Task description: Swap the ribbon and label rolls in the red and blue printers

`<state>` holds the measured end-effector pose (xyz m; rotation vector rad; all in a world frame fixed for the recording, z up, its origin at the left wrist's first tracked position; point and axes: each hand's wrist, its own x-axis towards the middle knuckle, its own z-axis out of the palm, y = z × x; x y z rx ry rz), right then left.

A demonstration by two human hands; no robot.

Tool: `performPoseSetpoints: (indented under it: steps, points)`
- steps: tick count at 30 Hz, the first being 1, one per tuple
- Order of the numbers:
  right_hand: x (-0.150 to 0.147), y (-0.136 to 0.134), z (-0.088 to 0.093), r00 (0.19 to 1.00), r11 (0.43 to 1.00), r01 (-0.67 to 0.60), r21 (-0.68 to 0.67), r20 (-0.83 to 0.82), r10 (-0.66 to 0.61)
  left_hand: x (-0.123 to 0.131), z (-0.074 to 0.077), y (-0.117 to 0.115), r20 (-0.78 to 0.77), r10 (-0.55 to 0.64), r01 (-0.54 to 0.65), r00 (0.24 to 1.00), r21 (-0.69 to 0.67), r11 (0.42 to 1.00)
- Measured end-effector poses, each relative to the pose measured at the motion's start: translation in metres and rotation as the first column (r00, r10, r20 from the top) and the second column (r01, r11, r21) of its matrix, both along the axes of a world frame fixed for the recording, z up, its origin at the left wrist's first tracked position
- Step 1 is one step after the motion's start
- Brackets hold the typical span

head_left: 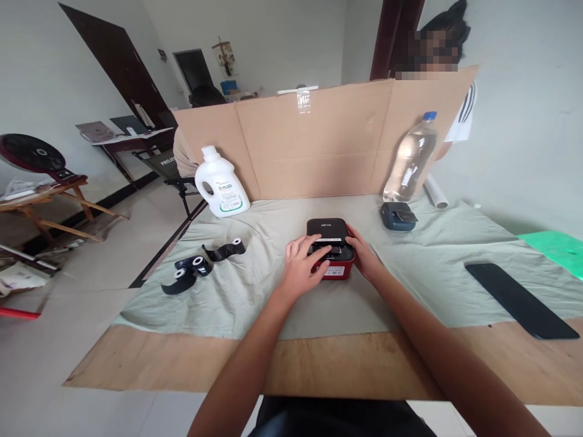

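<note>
A small red-and-black box-shaped device (334, 229) stands on the cloth straight in front of me, its black lid at the back and a white label on its red front. My left hand (303, 267) lies over its front left part with fingers stretched and spread; the index finger reaches to the dark slot below the lid, touching there. Around the right side my right hand (363, 252) grips the body, thumb on the top edge and other fingers partly hidden. What lies inside the slot is too small to tell. Several loose black rolls with white cores (200, 265) lie to the left.
A cardboard screen (314, 152) stands across the back. Before it are a white detergent jug (223, 188), a clear bottle with a blue cap (412, 158) and a dark case (398, 216). A black phone-like slab (519, 297) lies right. A person sits beyond the screen.
</note>
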<state>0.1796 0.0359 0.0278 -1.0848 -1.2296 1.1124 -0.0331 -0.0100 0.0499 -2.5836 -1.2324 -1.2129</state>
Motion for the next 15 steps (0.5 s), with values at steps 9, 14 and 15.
performPoseSetpoints:
  steps: [9, 14, 15]
  points:
    - [-0.001, 0.001, -0.018, 0.998, 0.997, -0.013, 0.081, -0.068, 0.019, -0.003, -0.014, 0.000, 0.271, 0.007, 0.042, 0.962, -0.173, 0.984]
    - [-0.002, 0.000, -0.020, 0.999, 0.999, 0.034, 0.038, -0.017, -0.033, -0.004, -0.020, 0.004, 0.294, 0.004, 0.048, 0.956, -0.169, 0.984]
    - [-0.002, 0.000, -0.019, 0.999, 0.999, 0.041, 0.014, 0.018, -0.041, -0.005, -0.020, 0.005, 0.287, -0.003, 0.053, 0.958, -0.164, 0.985]
